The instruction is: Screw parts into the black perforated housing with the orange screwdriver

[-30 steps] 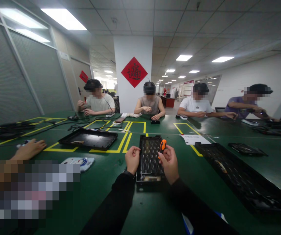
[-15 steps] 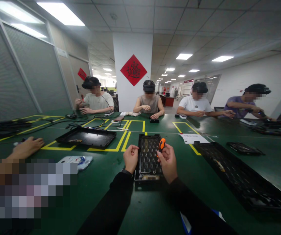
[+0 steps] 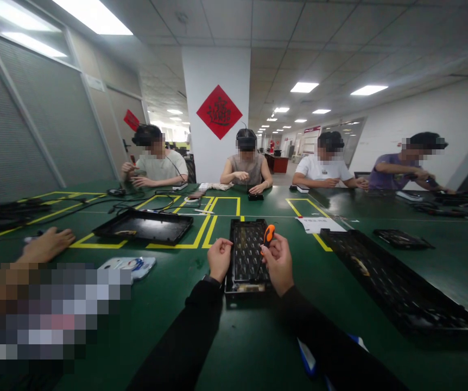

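A black tray (image 3: 244, 289) lies lengthwise in front of me, with rows of small shiny parts inside. At its left edge is my left hand (image 3: 219, 259), fingers pinched together; what they hold, if anything, is too small to make out. My right hand (image 3: 279, 264) is closed around a screwdriver (image 3: 269, 234) with an orange and black handle, over the tray's right side. The screwdriver's shaft points down towards the tray's lower right part, and its tip is hard to see.
A wide black tray (image 3: 144, 227) lies ahead to the left, a long black tray (image 3: 397, 288) to the right. A person's hand (image 3: 49, 244) rests at the left near a pale phone-like case (image 3: 142, 267). Several people sit across the green table (image 3: 169, 326).
The view has shifted slightly. My hands and the screwdriver stay in nearly the same place over the tray. Across the table, the person in white has drawn a hand inward.
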Motion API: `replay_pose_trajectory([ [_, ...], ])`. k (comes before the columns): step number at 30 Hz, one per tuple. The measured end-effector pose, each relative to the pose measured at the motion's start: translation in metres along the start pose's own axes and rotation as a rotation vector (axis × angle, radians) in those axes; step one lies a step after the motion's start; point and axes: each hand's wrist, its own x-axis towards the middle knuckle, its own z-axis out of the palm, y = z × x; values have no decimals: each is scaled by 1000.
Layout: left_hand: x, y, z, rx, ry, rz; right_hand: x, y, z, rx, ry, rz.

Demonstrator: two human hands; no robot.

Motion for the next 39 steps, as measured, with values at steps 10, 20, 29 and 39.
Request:
replay_pose_trajectory([
  [10, 0, -2, 0, -13, -16, -39, 2, 1, -1, 6, 31, 39],
  [20, 3, -4, 0, -60, -89, -97, 1, 3, -1, -5, 10, 20],
  [29, 1, -2, 1, -42, -32, -109, 1, 2, -1, -20, -40, 31],
  [39, 2, -5, 1, -63, -82, -104, 1, 0, 0, -2, -51, 47],
])
